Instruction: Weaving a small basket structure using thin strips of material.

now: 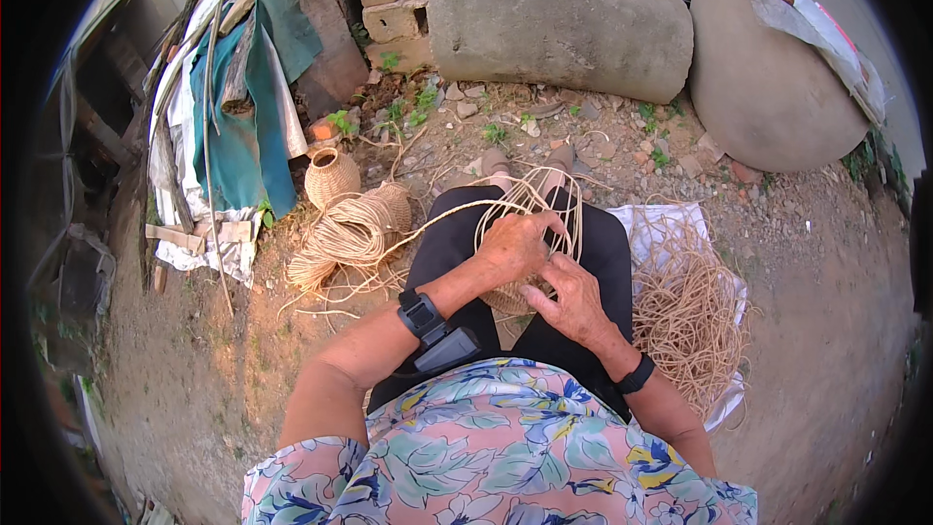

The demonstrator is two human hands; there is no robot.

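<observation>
Between my knees sits a partly woven basket of tan twisted cord, mostly hidden by my hands. Long loose cords stand out from it in arcs over my lap. My left hand is closed on cord at the far side of the basket. A single strand runs from it leftward to the coil. Just right of and nearer than it, my right hand bends its fingers onto the cords at the rim, thumb on the near side. Its fingertips are partly hidden.
A coiled cord bundle and a finished small woven vase lie on the ground at left. At right, a tangled cord heap rests on a white sheet. A stone cylinder and a round slab stand ahead.
</observation>
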